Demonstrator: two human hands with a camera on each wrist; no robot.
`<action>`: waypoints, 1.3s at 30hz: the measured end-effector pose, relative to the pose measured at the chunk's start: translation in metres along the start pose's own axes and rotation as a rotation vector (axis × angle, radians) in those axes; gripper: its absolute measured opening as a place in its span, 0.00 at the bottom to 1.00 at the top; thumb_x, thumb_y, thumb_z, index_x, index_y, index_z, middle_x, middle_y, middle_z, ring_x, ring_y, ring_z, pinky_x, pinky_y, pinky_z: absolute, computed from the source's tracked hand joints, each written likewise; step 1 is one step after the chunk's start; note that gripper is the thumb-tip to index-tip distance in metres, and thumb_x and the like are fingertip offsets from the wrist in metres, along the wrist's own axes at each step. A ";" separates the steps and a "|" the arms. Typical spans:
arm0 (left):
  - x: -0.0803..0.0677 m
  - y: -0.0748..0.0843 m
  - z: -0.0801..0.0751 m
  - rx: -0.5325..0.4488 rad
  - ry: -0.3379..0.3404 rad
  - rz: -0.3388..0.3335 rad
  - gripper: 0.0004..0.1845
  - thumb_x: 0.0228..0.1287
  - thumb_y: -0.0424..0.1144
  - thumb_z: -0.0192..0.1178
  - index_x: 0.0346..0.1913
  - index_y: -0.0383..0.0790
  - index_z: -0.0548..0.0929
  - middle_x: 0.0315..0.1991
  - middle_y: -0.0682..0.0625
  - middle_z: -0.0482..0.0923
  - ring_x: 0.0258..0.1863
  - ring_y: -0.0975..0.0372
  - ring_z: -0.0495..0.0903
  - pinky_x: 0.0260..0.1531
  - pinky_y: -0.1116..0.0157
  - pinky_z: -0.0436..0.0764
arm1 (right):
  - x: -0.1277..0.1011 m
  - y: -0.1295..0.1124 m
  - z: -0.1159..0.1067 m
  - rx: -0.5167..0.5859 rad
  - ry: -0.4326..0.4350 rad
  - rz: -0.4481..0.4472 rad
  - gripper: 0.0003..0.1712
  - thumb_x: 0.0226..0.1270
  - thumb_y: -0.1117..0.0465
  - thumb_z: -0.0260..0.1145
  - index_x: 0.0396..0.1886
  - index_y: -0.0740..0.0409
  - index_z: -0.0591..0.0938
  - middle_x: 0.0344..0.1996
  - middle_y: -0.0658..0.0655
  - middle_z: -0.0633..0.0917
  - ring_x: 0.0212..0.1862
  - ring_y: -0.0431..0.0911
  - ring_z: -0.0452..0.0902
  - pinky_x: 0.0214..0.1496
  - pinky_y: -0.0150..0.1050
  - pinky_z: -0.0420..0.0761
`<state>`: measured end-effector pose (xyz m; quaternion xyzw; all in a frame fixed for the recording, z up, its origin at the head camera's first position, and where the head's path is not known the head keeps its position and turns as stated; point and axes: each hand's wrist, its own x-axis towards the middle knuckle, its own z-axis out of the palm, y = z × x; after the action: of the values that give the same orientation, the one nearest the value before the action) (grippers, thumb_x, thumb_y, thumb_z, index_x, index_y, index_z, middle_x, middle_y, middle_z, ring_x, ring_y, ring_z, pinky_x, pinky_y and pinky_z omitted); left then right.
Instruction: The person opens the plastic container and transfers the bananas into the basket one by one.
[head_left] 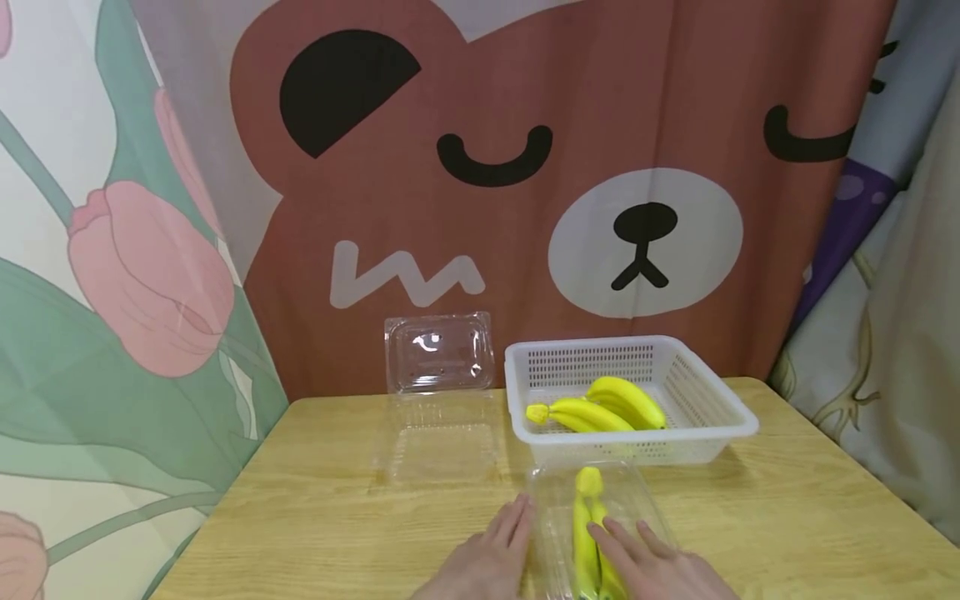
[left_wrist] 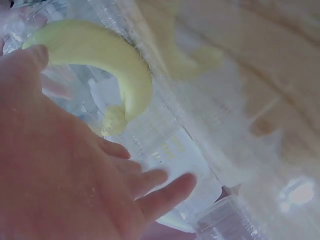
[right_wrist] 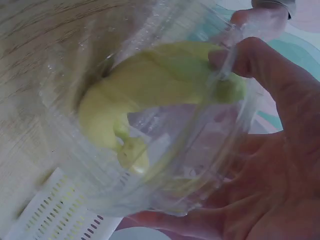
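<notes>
A clear plastic clamshell box [head_left: 551, 500] lies at the table's front, with bananas [head_left: 583, 542] showing yellow through the plastic. Along the box's left side my left hand [head_left: 487, 554] rests with its fingers stretched forward. In the left wrist view the thumb of that hand [left_wrist: 65, 150] overlaps one banana end. My right hand [head_left: 656, 567] lies over the right part of the box, fingers spread and pointing forward. Seen from the right wrist, the thumb of this hand [right_wrist: 270, 145] touches the plastic at one end. Both palms are mostly hidden in the head view.
Behind the box stands a white perforated basket [head_left: 630, 452] holding more bananas [head_left: 626, 404]. To its left a second clear clamshell box [head_left: 442, 450] stands with its lid raised. A curtain with a bear print [head_left: 510, 225] hangs behind the wooden table [head_left: 322, 517].
</notes>
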<state>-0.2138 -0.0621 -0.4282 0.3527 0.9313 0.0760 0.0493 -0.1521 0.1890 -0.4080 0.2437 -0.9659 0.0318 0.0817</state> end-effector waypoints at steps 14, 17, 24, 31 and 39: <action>-0.002 -0.004 -0.004 0.058 0.075 0.078 0.56 0.60 0.78 0.43 0.79 0.39 0.48 0.79 0.48 0.45 0.74 0.57 0.53 0.62 0.56 0.72 | -0.006 -0.004 0.001 -0.250 0.265 -0.130 0.45 0.62 0.25 0.54 0.59 0.57 0.80 0.50 0.53 0.86 0.39 0.53 0.86 0.13 0.31 0.73; -0.002 -0.005 -0.007 0.102 0.103 0.089 0.58 0.58 0.79 0.44 0.78 0.39 0.49 0.78 0.47 0.48 0.72 0.57 0.60 0.60 0.57 0.74 | -0.006 -0.007 0.001 -0.265 0.344 -0.126 0.44 0.61 0.24 0.53 0.57 0.54 0.81 0.49 0.53 0.86 0.37 0.53 0.86 0.10 0.28 0.68; -0.006 -0.004 -0.011 0.163 0.122 0.092 0.57 0.59 0.78 0.46 0.78 0.39 0.51 0.78 0.48 0.49 0.69 0.58 0.64 0.55 0.59 0.77 | -0.002 -0.003 0.001 -0.299 0.295 -0.203 0.44 0.62 0.24 0.53 0.56 0.55 0.82 0.48 0.55 0.87 0.36 0.53 0.86 0.10 0.28 0.69; -0.005 -0.004 -0.013 0.050 0.120 0.090 0.56 0.59 0.76 0.50 0.78 0.40 0.51 0.78 0.47 0.48 0.70 0.55 0.62 0.56 0.58 0.77 | 0.000 0.002 0.003 -0.389 0.436 -0.306 0.43 0.68 0.26 0.45 0.51 0.57 0.84 0.43 0.54 0.88 0.31 0.50 0.86 0.09 0.28 0.70; -0.005 -0.002 -0.015 -0.118 0.052 0.058 0.56 0.59 0.76 0.50 0.80 0.44 0.46 0.79 0.51 0.42 0.65 0.52 0.70 0.50 0.58 0.80 | 0.004 0.010 0.017 -0.480 0.763 -0.448 0.38 0.81 0.40 0.34 0.78 0.60 0.57 0.66 0.59 0.74 0.30 0.50 0.85 0.08 0.30 0.71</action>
<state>-0.2131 -0.0687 -0.4136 0.3739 0.9156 0.1412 0.0437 -0.1629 0.1939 -0.4246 0.3903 -0.7712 -0.1228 0.4876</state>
